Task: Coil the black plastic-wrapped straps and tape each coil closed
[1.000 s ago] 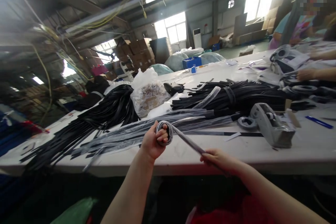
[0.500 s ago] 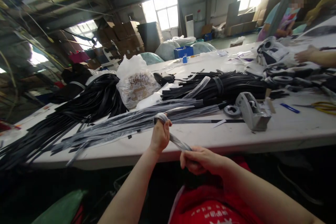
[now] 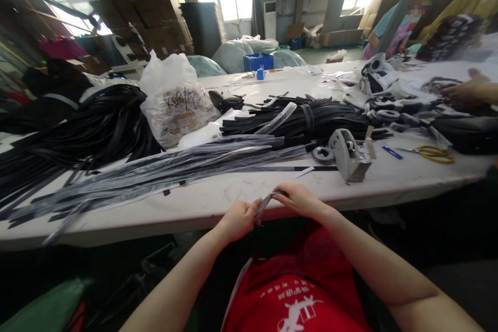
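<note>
My left hand [image 3: 238,219] and my right hand [image 3: 296,199] meet at the near edge of the white table [image 3: 218,199]. Both are closed on the same rolled grey plastic-wrapped strip [image 3: 264,203], of which only a short piece shows between my fingers. Just beyond them a long pile of similar wrapped strips [image 3: 163,168] lies across the table. Bundles of black strips [image 3: 311,119] lie farther back.
A grey tape dispenser [image 3: 347,154] stands to the right, with a tape roll [image 3: 322,154], a blue pen [image 3: 392,152] and yellow scissors [image 3: 431,153] near it. A white plastic bag [image 3: 175,101] and more black strips [image 3: 89,132] sit at the left. Another person's hand [image 3: 469,91] works at the far right.
My hands have come down and closer together at the table's near edge. The strip wound round my left fingers is now mostly gathered between both hands. The view tilted downward.
</note>
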The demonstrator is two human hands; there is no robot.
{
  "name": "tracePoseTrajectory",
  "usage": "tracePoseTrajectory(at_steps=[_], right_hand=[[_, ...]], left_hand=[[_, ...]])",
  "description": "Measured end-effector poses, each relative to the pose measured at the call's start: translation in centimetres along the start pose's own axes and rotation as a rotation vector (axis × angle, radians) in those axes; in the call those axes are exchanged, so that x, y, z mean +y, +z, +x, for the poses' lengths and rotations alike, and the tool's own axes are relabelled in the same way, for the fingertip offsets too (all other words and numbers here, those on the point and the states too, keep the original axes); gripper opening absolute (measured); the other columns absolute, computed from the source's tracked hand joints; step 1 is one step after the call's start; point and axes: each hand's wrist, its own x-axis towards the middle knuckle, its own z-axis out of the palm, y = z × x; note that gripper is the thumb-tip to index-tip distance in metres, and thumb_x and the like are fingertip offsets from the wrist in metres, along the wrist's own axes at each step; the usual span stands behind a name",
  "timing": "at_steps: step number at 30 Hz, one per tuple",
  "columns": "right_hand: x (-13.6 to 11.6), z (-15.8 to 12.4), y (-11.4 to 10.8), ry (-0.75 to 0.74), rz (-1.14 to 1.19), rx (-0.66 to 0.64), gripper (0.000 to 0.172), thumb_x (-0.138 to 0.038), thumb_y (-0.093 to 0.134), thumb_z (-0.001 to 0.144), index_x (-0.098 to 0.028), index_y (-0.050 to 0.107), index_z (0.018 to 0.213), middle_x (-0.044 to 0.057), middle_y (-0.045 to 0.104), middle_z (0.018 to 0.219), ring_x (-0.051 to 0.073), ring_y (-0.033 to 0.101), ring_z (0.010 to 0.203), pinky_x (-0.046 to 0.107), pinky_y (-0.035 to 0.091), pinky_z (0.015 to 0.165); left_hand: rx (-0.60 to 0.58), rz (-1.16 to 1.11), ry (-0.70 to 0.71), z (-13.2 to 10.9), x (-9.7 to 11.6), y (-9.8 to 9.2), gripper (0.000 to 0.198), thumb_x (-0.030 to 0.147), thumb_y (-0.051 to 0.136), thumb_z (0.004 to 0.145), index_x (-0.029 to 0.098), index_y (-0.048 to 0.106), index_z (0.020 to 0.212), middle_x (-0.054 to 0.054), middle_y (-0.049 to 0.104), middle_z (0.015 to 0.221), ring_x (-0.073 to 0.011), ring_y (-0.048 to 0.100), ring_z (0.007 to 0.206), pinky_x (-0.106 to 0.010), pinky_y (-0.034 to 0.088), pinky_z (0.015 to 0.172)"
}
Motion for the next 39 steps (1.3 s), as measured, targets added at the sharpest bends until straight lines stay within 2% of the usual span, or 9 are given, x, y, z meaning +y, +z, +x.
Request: tracePoseTrajectory(at_steps=[3, 7, 10, 15, 21, 24, 30, 34, 39], right_hand=[[0.6, 0.3, 1.3, -0.008, 0.100, -0.019, 0.039, -0.056, 0.057, 0.086, -0.020, 0.069, 0.081, 0.006, 0.064, 0.083, 0.020, 0.054, 0.082, 0.033, 0.039, 0.079], [-0.3, 0.0, 5.7, 0.063, 0.373, -0.086, 0.072, -0.078, 0.021, 0.088, -0.018, 0.059, 0.073, 0.002, 0.050, 0.059, 0.016, 0.044, 0.058, 0.030, 0.039, 0.058], [-1.8, -0.6, 8.9, 0.134, 0.663, -0.081, 0.080, -0.081, 0.012, 0.085, -0.017, 0.058, 0.098, -0.004, 0.038, 0.049, 0.012, 0.029, 0.042, 0.026, 0.026, 0.041], [-3.0, -0.8, 10.2, 0.162, 1.071, 0.007, 0.069, -0.077, 0.056, 0.076, -0.018, 0.053, 0.111, -0.008, 0.038, 0.049, 0.007, 0.025, 0.039, 0.022, 0.019, 0.038], [-2.3, -1.7, 7.8, 0.092, 0.898, 0.017, 0.051, -0.066, 0.060, 0.081, -0.016, 0.059, 0.095, 0.000, 0.057, 0.071, 0.010, 0.044, 0.056, 0.022, 0.035, 0.049], [-1.5, -2.4, 5.7, 0.057, 0.730, -0.135, 0.049, -0.061, 0.053, 0.088, -0.014, 0.062, 0.100, 0.003, 0.062, 0.081, 0.013, 0.050, 0.066, 0.023, 0.040, 0.057], [0.4, -3.5, 3.8, 0.060, 0.405, -0.586, 0.044, -0.054, 0.054, 0.090, -0.013, 0.064, 0.102, 0.001, 0.060, 0.081, 0.011, 0.048, 0.066, 0.023, 0.040, 0.062], [1.4, -4.4, 5.1, 0.111, 0.489, -0.523, 0.055, -0.061, 0.047, 0.090, -0.012, 0.062, 0.107, 0.002, 0.061, 0.078, 0.011, 0.046, 0.062, 0.023, 0.040, 0.058], [1.5, -5.2, 7.0, 0.109, 0.429, -0.187, 0.051, -0.053, 0.061, 0.084, -0.013, 0.060, 0.117, 0.010, 0.067, 0.107, 0.022, 0.059, 0.090, 0.034, 0.048, 0.083]], left_hand=[[-0.175, -0.427, -0.134, -0.2, -0.3, 0.2, 0.065, 0.070, 0.035, 0.087, 0.018, 0.059, 0.057, 0.007, 0.031, 0.030, -0.0091, 0.023, 0.026, -0.024, 0.022, 0.032], [-0.322, -1.002, -0.191, 0.3, -0.2, 0.3, 0.071, 0.060, 0.019, 0.096, 0.014, 0.060, 0.061, 0.009, 0.023, 0.030, -0.0063, 0.013, 0.027, -0.019, 0.021, 0.030], [-0.270, -1.321, -0.119, 1.0, 0.0, 0.6, 0.076, 0.055, 0.012, 0.099, 0.010, 0.062, 0.063, 0.010, 0.022, 0.033, -0.0043, 0.011, 0.028, -0.016, 0.021, 0.031], [-0.043, -1.542, 0.011, 1.4, -0.3, 1.9, 0.069, 0.052, 0.022, 0.101, 0.008, 0.064, 0.068, 0.008, 0.032, 0.039, -0.0037, 0.029, 0.032, -0.014, 0.031, 0.036], [0.161, -1.280, -0.009, 1.6, -3.5, 4.1, 0.050, 0.059, 0.064, 0.082, 0.011, 0.065, 0.070, 0.003, 0.054, 0.049, -0.0080, 0.049, 0.045, -0.019, 0.044, 0.049], [0.284, -1.070, -0.002, 1.4, -4.9, 4.1, 0.046, 0.057, 0.074, 0.073, 0.012, 0.069, 0.084, -0.002, 0.068, 0.065, -0.0122, 0.060, 0.059, -0.022, 0.049, 0.060], [-0.008, -0.327, 0.175, 0.2, -4.4, 3.7, 0.040, 0.054, 0.065, 0.080, 0.019, 0.074, 0.099, -0.006, 0.076, 0.096, -0.0233, 0.066, 0.090, -0.032, 0.049, 0.084], [0.234, -0.294, 0.125, 0.2, -4.7, 5.2, 0.035, 0.051, 0.069, 0.076, 0.019, 0.074, 0.090, -0.004, 0.075, 0.082, -0.0205, 0.066, 0.076, -0.028, 0.050, 0.072], [0.527, -0.435, 0.061, 0.2, -5.8, 7.7, 0.053, 0.065, 0.053, 0.083, 0.017, 0.066, 0.102, -0.002, 0.069, 0.074, -0.0147, 0.057, 0.056, -0.026, 0.047, 0.056]])
